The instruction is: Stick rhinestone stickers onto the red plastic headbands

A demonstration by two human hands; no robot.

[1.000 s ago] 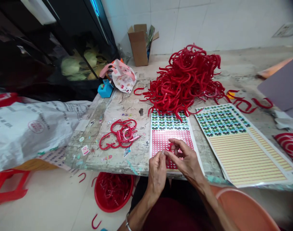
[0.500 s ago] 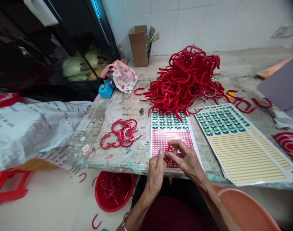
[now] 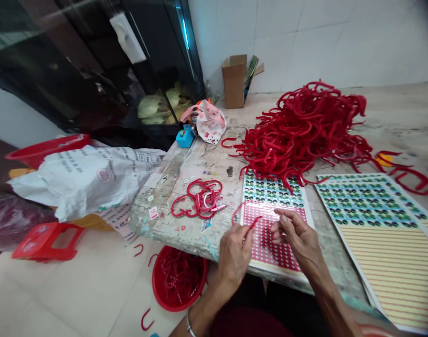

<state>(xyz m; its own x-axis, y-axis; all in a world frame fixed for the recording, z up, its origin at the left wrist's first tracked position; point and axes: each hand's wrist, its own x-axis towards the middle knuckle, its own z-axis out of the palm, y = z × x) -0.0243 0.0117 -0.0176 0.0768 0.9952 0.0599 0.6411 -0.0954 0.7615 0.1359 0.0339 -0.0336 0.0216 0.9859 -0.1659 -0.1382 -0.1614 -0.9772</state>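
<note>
Head view, left hand (image 3: 235, 252) grasping one red strip (image 3: 255, 224), right hand (image 3: 300, 238), grip released, one dotted sheet (image 3: 265, 255), one bucket (image 3: 175, 307)

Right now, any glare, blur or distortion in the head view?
Head view: pale glare near the top of the red section of the sticker sheet; cyan streak on the black cabinet; dark upper-right corner; wide-angle stretch toward the edges; most print on the white sack too soft to read.
</note>
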